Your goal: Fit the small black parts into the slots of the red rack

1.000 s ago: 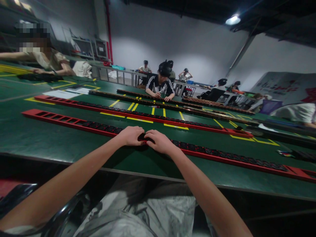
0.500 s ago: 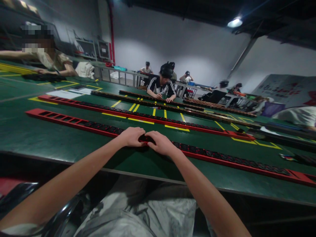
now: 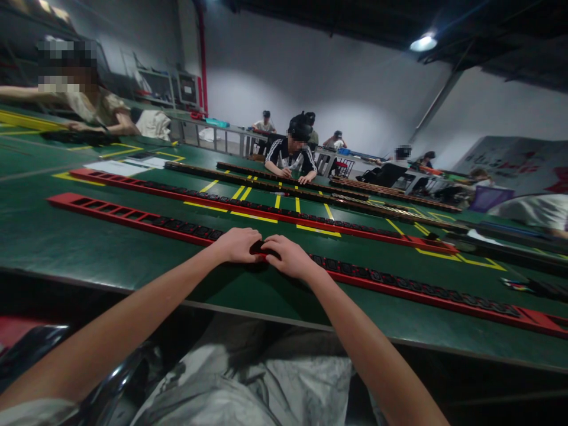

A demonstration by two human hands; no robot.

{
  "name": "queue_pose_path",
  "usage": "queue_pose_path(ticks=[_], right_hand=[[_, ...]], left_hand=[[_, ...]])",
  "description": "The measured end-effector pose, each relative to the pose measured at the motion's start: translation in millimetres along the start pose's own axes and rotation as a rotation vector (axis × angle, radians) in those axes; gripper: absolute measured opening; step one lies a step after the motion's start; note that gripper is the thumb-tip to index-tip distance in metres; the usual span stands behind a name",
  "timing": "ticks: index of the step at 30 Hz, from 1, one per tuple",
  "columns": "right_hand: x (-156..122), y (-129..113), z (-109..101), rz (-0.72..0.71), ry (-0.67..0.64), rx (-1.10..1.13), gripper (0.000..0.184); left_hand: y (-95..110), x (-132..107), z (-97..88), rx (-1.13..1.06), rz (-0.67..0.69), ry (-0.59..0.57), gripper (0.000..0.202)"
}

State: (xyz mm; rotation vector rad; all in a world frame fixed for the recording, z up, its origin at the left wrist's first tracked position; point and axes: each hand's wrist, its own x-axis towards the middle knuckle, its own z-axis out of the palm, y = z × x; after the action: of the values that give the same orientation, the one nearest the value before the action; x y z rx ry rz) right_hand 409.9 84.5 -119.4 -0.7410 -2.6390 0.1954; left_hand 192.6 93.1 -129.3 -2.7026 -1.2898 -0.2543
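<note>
A long red strip (image 3: 133, 215) with black socket modules along it lies across the green table (image 3: 66, 248) in front of me. My left hand (image 3: 237, 245) and my right hand (image 3: 288, 255) meet on this strip near its middle. Both have their fingers curled down over a black module (image 3: 257, 247) that sits between them in the strip. The fingertips are pressed on the module and partly hide it. Sockets to the left end of the strip are bare red slots.
A second red strip (image 3: 266, 212) lies parallel behind, over yellow floor-style markings (image 3: 242, 192). Darker strips (image 3: 275, 177) lie further back. A person (image 3: 290, 155) works at the far side, another (image 3: 89, 109) at the left. Small items (image 3: 517, 284) lie at the right.
Both hands stay pressed on the same black module. The view has drifted slightly; the hands have barely shifted.
</note>
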Motion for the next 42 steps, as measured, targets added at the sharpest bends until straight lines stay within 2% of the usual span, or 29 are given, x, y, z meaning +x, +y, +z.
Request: queue_pose_path(ticks=[5,9,23,42], right_hand=[[-0.3,0.2,0.6,-0.001,-0.009,-0.013,0.034],[0.2,0.6,1.8,-0.011,-0.017,-0.040,0.027],[4.0,1.1,4.2,0.016,-0.012,-0.045,0.021],[-0.1,-0.3,0.9,0.030,0.004,-0.011,0.027]], left_hand=[[-0.3,-0.1,1.1,-0.007,0.005,0.016,0.044],[0.3,-0.6,-0.1,-0.019,-0.004,0.012,0.046],[0.7,-0.5,-2.3,-0.027,-0.003,-0.001,0.050],[-0.8,-0.3,0.6,-0.021,-0.003,0.007,0.046]])
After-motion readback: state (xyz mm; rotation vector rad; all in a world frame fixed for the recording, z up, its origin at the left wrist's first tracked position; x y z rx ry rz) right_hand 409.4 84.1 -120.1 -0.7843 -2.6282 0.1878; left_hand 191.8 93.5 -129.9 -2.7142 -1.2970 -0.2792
